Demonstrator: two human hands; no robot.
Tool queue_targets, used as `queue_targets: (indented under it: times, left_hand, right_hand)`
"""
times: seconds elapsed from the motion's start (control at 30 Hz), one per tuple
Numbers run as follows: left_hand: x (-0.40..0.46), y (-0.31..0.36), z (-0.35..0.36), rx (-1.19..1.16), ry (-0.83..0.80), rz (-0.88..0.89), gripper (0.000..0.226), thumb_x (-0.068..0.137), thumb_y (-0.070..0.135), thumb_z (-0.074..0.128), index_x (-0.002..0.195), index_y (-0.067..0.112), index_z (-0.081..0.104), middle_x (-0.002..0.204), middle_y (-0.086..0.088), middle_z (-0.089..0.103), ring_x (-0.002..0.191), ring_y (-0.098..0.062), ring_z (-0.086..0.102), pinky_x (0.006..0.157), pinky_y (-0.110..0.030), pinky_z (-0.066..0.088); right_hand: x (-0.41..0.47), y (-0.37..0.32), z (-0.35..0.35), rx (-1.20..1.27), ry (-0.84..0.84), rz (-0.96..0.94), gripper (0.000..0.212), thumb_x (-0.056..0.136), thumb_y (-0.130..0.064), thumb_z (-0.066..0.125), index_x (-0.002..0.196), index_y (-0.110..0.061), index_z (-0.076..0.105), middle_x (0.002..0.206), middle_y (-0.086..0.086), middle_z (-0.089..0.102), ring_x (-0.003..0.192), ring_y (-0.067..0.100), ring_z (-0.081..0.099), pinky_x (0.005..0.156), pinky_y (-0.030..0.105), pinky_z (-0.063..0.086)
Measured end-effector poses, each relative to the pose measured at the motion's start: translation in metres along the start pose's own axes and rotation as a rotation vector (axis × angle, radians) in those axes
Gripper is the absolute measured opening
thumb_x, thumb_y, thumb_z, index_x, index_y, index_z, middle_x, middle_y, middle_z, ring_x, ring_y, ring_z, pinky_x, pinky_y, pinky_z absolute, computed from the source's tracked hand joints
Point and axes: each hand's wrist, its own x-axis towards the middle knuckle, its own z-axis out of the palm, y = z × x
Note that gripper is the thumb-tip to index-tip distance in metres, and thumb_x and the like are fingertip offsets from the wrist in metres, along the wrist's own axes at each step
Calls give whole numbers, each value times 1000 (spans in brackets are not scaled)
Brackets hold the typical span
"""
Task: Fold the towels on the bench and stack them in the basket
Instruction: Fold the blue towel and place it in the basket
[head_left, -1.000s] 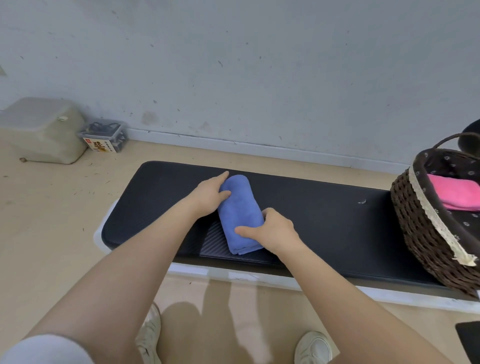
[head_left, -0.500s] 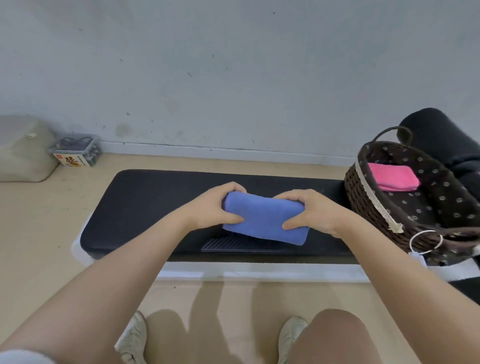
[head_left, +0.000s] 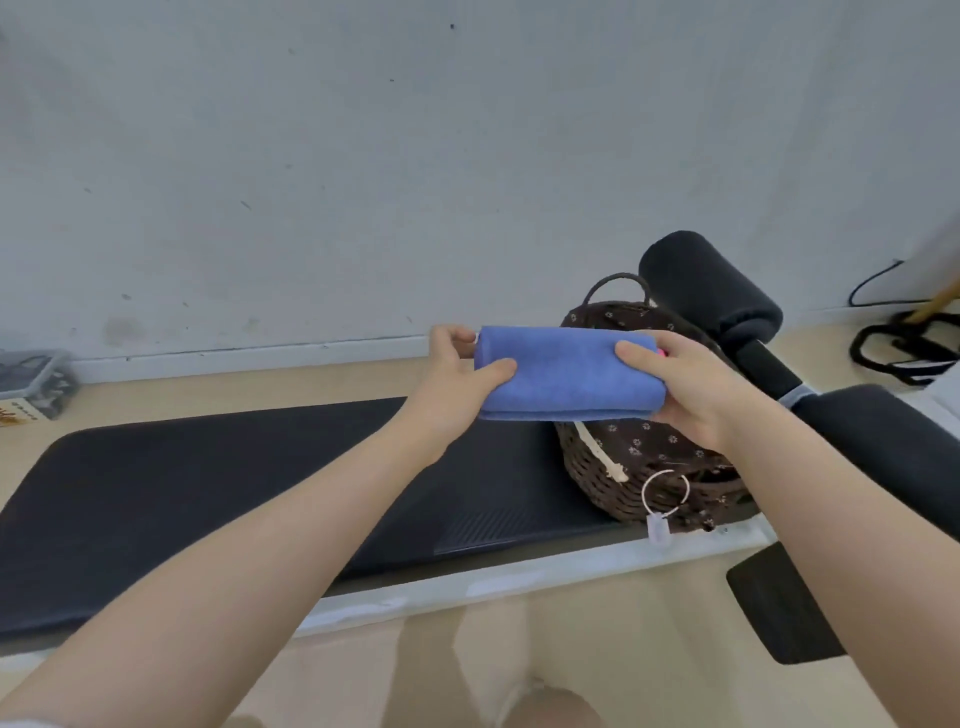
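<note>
A folded blue towel (head_left: 566, 375) hangs in the air above the left rim of the dark wicker basket (head_left: 618, 483). My left hand (head_left: 462, 374) grips its left end, thumb on top. My right hand (head_left: 685, 384) grips its right end. The basket stands on the right end of the black padded bench (head_left: 218, 488). Only a sliver of the pink towel (head_left: 661, 353) inside the basket peeks out by my right thumb; the blue towel hides the rest.
A black foam roller (head_left: 711, 286) on a bar sticks up behind the basket. A white tag ring (head_left: 665, 493) hangs from the basket's front. Black cables (head_left: 904, 343) lie on the floor at far right. A clear plastic box (head_left: 31, 379) sits by the wall at left.
Both hands lifted the blue towel off the bench and carried it right, over the basket. The view has swung right with it.
</note>
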Motion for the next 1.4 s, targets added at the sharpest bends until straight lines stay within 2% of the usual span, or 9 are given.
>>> queue_targets:
  times: [0.23,0.43,0.57,0.73,0.93,1.07,1.13,1.23,1.4]
  left_hand:
    - [59,10,99,434,-125,344,18,90,10,48,98,24,40,110,-3,39,74,2,40,65,-4,35]
    - [88,-8,157,854,-316,48,26,92,8,41,117,15,46,118,-14,32,56,-21,43,62,-30,37]
    - [96,-16,172,1229,-313,-17,40,89,0,49,126,1,34,132,-22,29,101,-36,59,68,-37,39]
    - [103,-24,177,1517,-349,205,38,87,3,50,123,3,40,126,-15,41,113,-33,50,77,-37,37]
    - [101,-24,172,1484,-530,358,35,89,45,52,101,12,46,95,-5,53,89,-26,54,65,-33,36]
    - [101,-29,172,1702,-524,353,25,89,13,54,113,10,50,113,-7,59,103,-29,60,67,-33,37]
    - [104,-29,174,1722,-489,342,29,88,7,54,116,10,52,117,-6,59,108,-28,59,69,-33,38]
    - [103,-28,178,1705,-485,345,30,88,8,54,119,10,53,121,-6,57,113,-28,57,78,-35,44]
    - [97,-30,181,1743,-655,279,31,96,15,45,126,9,44,129,-7,52,116,-28,53,84,-37,42]
  right_hand:
    - [60,15,-84,-170,174,211,46,85,-21,59,128,-28,43,121,2,47,107,24,54,84,41,52]
    - [99,62,-97,-673,263,200,39,89,-17,55,123,-7,39,122,17,52,100,24,46,87,31,37]
    - [114,82,-89,-840,234,204,38,94,-16,50,124,-1,32,124,23,51,109,35,51,86,34,38]
    - [121,88,-91,-809,225,175,36,95,-15,46,124,1,31,122,23,51,109,34,51,88,35,38]
    - [123,95,-90,-823,226,91,31,95,-17,47,119,-2,35,120,22,51,101,32,52,80,34,36]
    - [118,85,-82,-1485,344,-425,29,83,-23,66,102,-5,54,105,14,54,94,33,55,69,39,46]
    - [108,74,-85,-1430,61,-531,26,85,-38,62,94,-14,54,93,3,55,87,25,52,69,35,42]
    - [97,68,-92,-1453,-324,-310,35,80,-44,66,91,-21,42,87,-5,49,80,18,45,68,30,33]
    - [102,86,-94,-1586,-298,-259,28,88,-8,51,115,-11,44,121,8,49,110,26,45,78,30,33]
